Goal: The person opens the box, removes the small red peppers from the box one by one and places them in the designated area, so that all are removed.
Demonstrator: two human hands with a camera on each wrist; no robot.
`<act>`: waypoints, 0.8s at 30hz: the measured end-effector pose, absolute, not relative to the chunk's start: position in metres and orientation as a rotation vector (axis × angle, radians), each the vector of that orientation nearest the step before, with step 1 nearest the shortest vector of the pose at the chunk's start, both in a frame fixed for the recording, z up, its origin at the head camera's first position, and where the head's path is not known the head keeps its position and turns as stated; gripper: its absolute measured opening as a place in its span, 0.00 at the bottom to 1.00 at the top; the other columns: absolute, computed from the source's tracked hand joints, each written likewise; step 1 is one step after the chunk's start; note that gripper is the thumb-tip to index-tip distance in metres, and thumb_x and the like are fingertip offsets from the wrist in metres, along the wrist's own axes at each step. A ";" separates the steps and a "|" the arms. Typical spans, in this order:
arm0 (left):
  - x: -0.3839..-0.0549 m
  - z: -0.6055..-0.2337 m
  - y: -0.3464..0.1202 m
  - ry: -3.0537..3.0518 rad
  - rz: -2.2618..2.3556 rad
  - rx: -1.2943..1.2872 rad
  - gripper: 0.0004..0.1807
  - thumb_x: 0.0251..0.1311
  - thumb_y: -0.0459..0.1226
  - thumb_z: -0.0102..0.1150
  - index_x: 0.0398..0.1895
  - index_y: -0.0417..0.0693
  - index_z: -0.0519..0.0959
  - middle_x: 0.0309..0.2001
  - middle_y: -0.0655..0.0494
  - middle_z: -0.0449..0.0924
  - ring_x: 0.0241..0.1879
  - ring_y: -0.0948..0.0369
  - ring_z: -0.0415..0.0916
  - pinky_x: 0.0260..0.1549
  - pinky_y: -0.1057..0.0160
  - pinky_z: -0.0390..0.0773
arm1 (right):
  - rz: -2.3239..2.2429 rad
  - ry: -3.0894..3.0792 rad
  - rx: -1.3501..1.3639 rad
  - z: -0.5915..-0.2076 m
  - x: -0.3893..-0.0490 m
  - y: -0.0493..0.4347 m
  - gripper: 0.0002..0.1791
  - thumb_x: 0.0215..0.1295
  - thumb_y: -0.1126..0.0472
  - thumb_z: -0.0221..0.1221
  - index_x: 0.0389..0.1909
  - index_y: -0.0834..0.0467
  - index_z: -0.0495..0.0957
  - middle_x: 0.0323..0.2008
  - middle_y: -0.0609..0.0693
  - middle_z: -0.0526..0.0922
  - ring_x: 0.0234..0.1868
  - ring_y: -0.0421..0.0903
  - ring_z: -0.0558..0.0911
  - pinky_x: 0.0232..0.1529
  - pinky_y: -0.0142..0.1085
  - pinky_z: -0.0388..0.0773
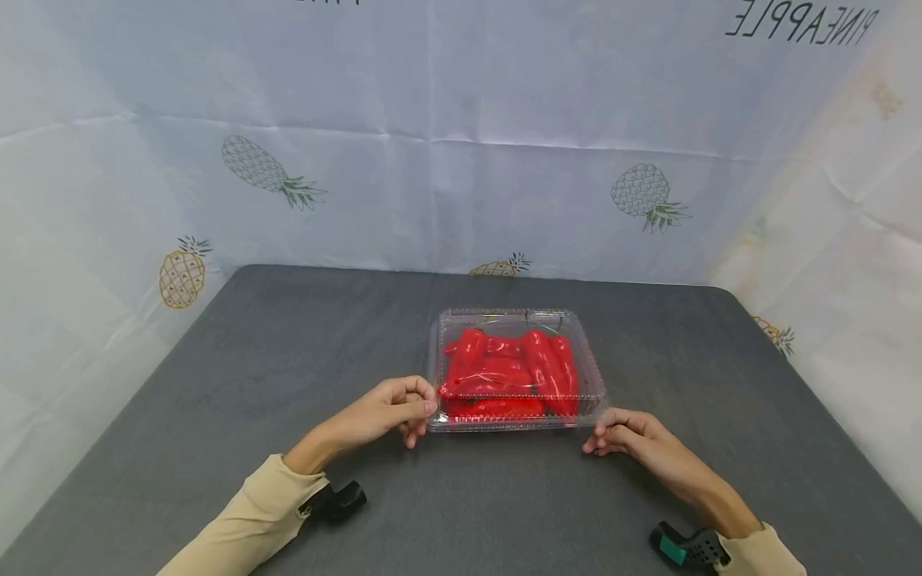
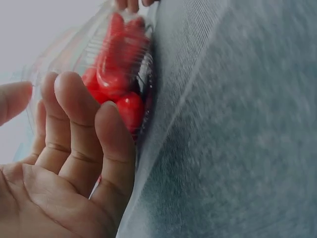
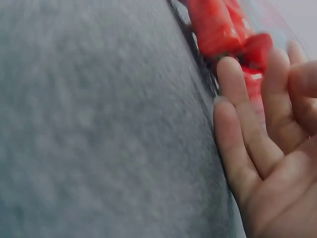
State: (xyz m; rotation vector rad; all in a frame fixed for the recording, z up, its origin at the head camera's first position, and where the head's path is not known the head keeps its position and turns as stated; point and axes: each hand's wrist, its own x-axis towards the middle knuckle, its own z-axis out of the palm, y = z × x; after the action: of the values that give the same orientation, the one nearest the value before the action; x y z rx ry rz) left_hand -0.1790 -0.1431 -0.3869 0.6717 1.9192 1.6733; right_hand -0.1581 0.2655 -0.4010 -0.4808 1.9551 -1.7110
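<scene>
A clear plastic clamshell box [image 1: 589, 376] filled with several long, glossy red peppers [image 1: 497, 372] lies on the grey table, its lid over them. At its front left corner is my left hand [image 1: 392, 412], fingers loosely bent. In the left wrist view, a gap separates the thumb [image 2: 15, 101] from the fingers [image 2: 74, 99]. My right hand [image 1: 641, 440] is by the front right corner. The right wrist view has its fingers [image 3: 237, 129] extended beside the box, the peppers blurred behind them. Whether either hand touches the plastic is hard to make out.
The dark grey tabletop [image 1: 346, 336] reaches back to a white cloth [image 1: 432, 192] printed with pineapples, which also hangs at both sides. Black devices are strapped at the left wrist [image 1: 334, 502] and right wrist [image 1: 687, 548], beside beige sleeves.
</scene>
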 end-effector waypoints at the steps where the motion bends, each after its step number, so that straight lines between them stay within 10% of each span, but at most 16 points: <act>1: -0.179 -0.387 -0.143 1.924 1.678 0.667 0.11 0.71 0.36 0.53 0.44 0.34 0.71 0.25 0.55 0.75 0.21 0.66 0.76 0.27 0.66 0.80 | -1.709 1.922 -0.495 -0.401 -0.159 0.267 0.12 0.78 0.61 0.46 0.45 0.61 0.76 0.42 0.45 0.85 0.48 0.38 0.85 0.51 0.29 0.80; 9: -0.180 -0.388 -0.145 1.910 1.691 0.679 0.10 0.71 0.35 0.51 0.41 0.33 0.70 0.23 0.54 0.73 0.22 0.65 0.76 0.27 0.65 0.81 | -1.806 1.618 -0.618 -0.400 -0.164 0.281 0.21 0.80 0.66 0.35 0.59 0.62 0.75 0.50 0.47 0.84 0.54 0.39 0.83 0.58 0.30 0.77; 24: -0.182 -0.386 -0.146 1.922 1.685 0.651 0.10 0.71 0.35 0.50 0.41 0.33 0.70 0.25 0.55 0.72 0.22 0.65 0.75 0.26 0.66 0.79 | -1.847 1.624 -0.571 -0.405 -0.165 0.285 0.21 0.78 0.69 0.39 0.55 0.53 0.80 0.51 0.46 0.86 0.53 0.37 0.84 0.56 0.29 0.79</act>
State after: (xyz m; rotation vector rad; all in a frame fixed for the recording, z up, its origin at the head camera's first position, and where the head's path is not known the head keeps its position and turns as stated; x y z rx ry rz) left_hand -0.1817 -0.1465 -0.3862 0.6511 1.9223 1.6849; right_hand -0.1654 0.2848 -0.4053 -0.5706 1.6235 -1.8472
